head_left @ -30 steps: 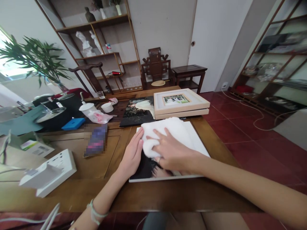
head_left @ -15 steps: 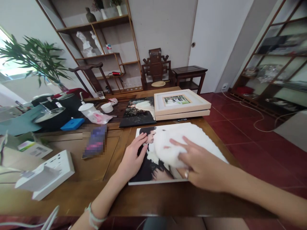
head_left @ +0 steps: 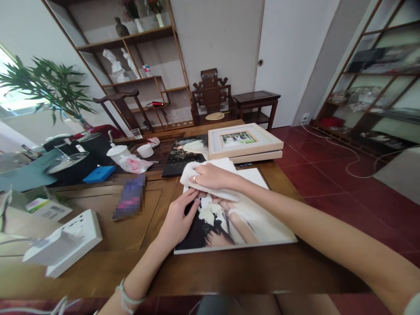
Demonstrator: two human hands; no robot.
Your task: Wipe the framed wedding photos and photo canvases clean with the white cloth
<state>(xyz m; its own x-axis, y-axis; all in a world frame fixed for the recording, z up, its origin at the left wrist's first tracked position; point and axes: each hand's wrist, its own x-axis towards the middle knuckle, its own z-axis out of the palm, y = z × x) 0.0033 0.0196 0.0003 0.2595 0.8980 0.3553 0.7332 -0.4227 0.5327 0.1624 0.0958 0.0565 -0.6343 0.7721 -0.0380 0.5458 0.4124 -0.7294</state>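
The right hand lies curled over a white cloth, its fingers bent down and gripping the bunched fabric, pressing it onto the far left corner of a large photo print. A ring shows on one of its fingers. Just below those fingers, the left hand rests flat on the print's left edge, fingers spread narrowly and pointing toward the cloth, their tips nearly touching it; they hold nothing. The print lies flat on the wooden table, its near edge by the table's front.

Beyond the right knuckles sits a stack of pale wooden picture frames, and just left of that a dark unframed photo print. Left of the left fingers lies a blurred-out flat object, farther left a white power strip. Well beyond are a blue box, a white teapot and a small white cup.
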